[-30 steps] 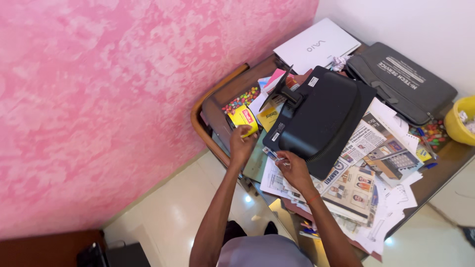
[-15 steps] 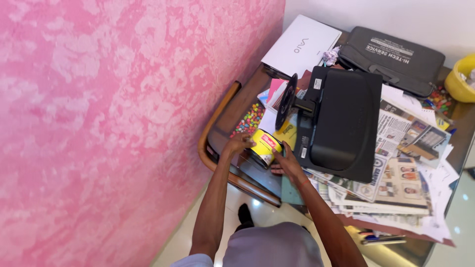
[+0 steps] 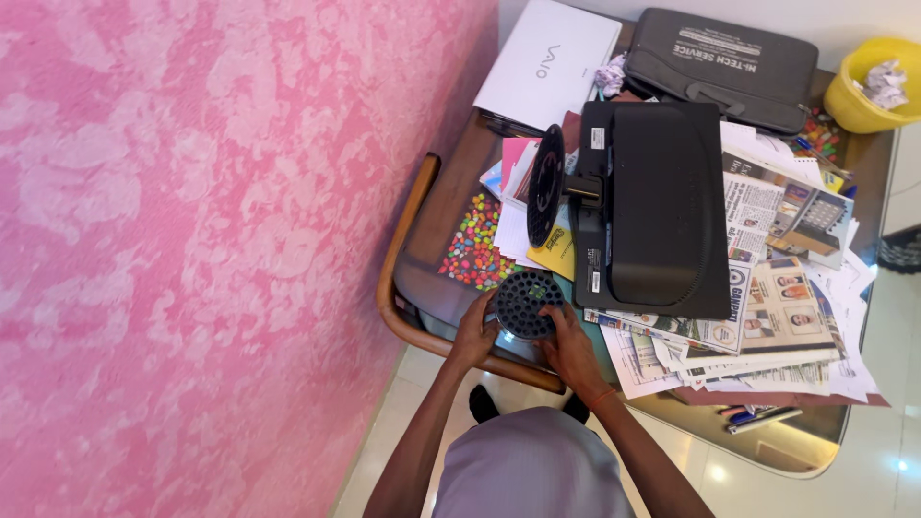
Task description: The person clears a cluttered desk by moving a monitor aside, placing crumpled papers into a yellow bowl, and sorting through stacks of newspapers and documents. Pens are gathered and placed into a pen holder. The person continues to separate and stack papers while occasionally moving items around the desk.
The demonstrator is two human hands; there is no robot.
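Both my hands hold a round container (image 3: 526, 304) upright at the near corner of the glass table (image 3: 427, 288). Its black perforated top faces the camera and hides its yellow side. My left hand (image 3: 475, 332) grips its left side, my right hand (image 3: 566, 336) its right side. Just beyond it lies a patch of small coloured bits (image 3: 475, 251) on the glass. A black monitor (image 3: 652, 206) lies face down to the right, its round stand (image 3: 544, 185) sticking up.
Newspapers and loose sheets (image 3: 767, 317) cover the table's right half. At the far end lie a white laptop (image 3: 547, 65), a grey laptop bag (image 3: 729, 59) and a yellow bin (image 3: 868, 82). A pink wall (image 3: 192, 240) runs along the left. Pens (image 3: 763, 415) lie near the front edge.
The container was tipped on its side in my hands; now it stands with its black perforated top up, nearer the table's edge. My view has shifted over the table.
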